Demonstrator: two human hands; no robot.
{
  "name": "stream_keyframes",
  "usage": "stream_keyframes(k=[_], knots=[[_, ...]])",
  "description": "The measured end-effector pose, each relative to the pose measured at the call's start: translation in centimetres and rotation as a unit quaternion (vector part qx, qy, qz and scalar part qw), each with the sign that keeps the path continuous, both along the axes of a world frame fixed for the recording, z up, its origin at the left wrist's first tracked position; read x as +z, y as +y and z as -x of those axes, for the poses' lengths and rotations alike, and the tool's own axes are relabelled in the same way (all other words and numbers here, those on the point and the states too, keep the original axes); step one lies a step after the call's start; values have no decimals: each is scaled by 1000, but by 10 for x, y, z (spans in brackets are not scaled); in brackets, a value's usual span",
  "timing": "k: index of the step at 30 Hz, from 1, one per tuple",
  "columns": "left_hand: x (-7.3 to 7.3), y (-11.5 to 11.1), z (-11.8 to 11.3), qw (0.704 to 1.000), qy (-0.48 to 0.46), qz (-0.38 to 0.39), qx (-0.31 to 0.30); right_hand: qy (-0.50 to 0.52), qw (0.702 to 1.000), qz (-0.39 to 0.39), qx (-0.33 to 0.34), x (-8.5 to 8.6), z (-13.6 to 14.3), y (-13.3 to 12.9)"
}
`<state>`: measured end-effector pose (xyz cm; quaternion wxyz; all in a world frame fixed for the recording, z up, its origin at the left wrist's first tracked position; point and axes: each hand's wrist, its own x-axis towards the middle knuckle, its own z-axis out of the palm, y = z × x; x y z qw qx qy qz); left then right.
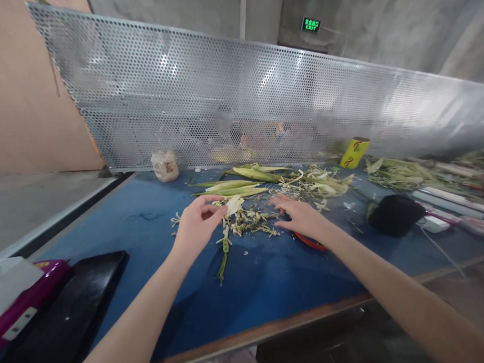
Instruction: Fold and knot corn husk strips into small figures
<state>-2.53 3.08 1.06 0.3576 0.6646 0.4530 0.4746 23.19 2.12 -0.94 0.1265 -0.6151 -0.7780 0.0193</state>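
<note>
My left hand pinches a pale piece of corn husk between thumb and fingers. Below it a green braided husk strand trails toward the front; whether it joins the held piece I cannot tell. Beside them lies a heap of knotted husk bits. My right hand reaches over the heap's right side with its fingers apart, and I see nothing in it. Under my right wrist shows the rim of a red dish, mostly hidden. Long green husks lie just behind both hands.
A perforated metal screen closes off the back of the blue table. Along it stand a plastic-wrapped lump and a yellow can. To the right lie a black object and more husks. A black tray sits front left.
</note>
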Motion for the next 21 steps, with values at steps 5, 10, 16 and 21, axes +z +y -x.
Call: stream_keyframes(k=[5,10,16,21], knots=[[1,-1,1,1000,7,1,7,9,1000,-3,-12,-7,-3,7],[2,-2,0,1000,9,-2,7,25,1000,-3,-10,-8,0,10],[2,-2,0,1000,13,-2,8,15,1000,-4,-12,-4,5,7],[0,0,1,1000,0,-1,1,-7,998,-50,-50,5,-3,2]])
